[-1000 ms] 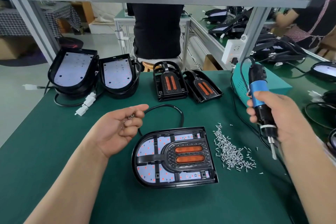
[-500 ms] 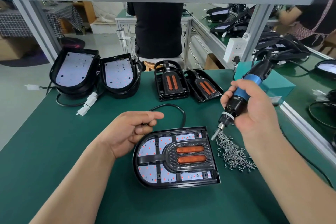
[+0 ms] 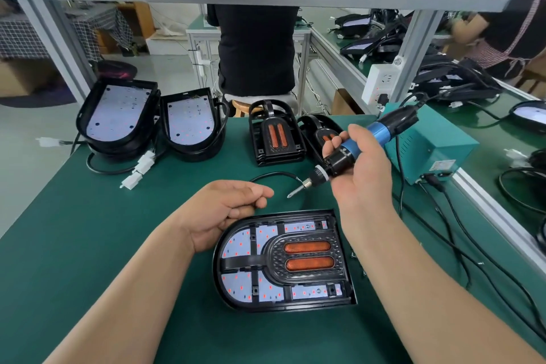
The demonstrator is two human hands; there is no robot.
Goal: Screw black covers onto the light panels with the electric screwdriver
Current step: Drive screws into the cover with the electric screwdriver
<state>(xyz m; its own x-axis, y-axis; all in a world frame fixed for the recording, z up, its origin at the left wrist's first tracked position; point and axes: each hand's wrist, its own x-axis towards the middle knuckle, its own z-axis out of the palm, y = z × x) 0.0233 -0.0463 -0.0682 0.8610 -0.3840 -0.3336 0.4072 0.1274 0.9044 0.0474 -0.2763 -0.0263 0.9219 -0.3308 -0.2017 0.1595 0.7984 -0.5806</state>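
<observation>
1. At worktop (image 3: 88, 230) centre, the light panel (image 3: 239, 245) lies flat, with its black cover (image 3: 273, 260) seated face up for fastening.
2. My right hand (image 3: 363, 174) grips the electric screwdriver (image 3: 381, 130) aloft, its bit (image 3: 292, 193) slanted toward my left hand (image 3: 227, 210), likely to load 1 screw.
3. My left hand is curled, thumb on forefinger, at the panel's far edge. I cannot tell whether it pinches anything.

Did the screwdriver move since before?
Yes. The right hand swung the screwdriver left, away from the teal box, and tipped it sideways. Its tip now points toward the left hand, beyond the light panel.
</observation>
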